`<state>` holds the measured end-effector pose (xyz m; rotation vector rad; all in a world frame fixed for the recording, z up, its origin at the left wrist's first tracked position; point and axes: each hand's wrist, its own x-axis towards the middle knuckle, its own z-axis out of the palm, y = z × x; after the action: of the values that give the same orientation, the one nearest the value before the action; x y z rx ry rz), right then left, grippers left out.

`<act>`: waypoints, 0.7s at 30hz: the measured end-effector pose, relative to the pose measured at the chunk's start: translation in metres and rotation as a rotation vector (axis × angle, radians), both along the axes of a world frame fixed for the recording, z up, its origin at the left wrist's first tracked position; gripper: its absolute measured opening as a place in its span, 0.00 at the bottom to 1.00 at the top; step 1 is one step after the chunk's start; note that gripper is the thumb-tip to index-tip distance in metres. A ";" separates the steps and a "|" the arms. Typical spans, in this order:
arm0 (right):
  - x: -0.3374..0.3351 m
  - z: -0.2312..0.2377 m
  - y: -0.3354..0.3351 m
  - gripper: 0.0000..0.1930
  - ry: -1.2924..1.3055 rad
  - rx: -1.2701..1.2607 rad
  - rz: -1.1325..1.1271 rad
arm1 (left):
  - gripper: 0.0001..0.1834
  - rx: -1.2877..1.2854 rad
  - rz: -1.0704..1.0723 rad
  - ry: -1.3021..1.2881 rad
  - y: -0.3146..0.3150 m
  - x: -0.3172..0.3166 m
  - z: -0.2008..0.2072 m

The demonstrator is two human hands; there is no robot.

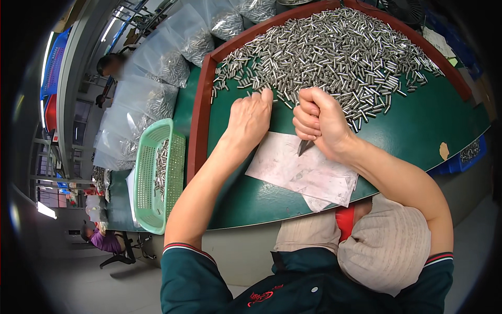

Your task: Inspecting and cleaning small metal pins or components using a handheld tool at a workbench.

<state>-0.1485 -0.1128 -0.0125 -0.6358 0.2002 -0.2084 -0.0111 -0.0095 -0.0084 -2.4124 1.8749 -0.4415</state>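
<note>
A large pile of small metal pins [319, 49] spreads over the green tabletop [235, 204]. My left hand [250, 119] is closed at the near left edge of the pile, its fingertips turned away, so what they hold is hidden. Closed in a fist, my right hand [321, 123] grips a dark pointed tool [303, 147]. Its narrow tip sticks out below the fist; the rest is covered, and I cannot tell its kind. Beneath that tip lie creased, smudged pale sheets of paper [293, 170] near the table's front edge.
A red wooden border [198, 120] fences the pins at left and back. Left of it stands a green plastic basket [144, 193] holding more pins. Clear bags of pins [172, 65] line the far left. A blue bin [455, 166] sits at right. Another person [104, 240] is far left.
</note>
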 end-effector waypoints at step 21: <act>-0.003 0.005 0.001 0.19 0.025 -0.044 -0.023 | 0.15 -0.014 -0.061 0.484 0.055 -0.078 0.013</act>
<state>-0.1519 -0.1122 -0.0078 -0.6804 0.2275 -0.2272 -0.0892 0.0454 0.0049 -2.6547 2.1195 0.1491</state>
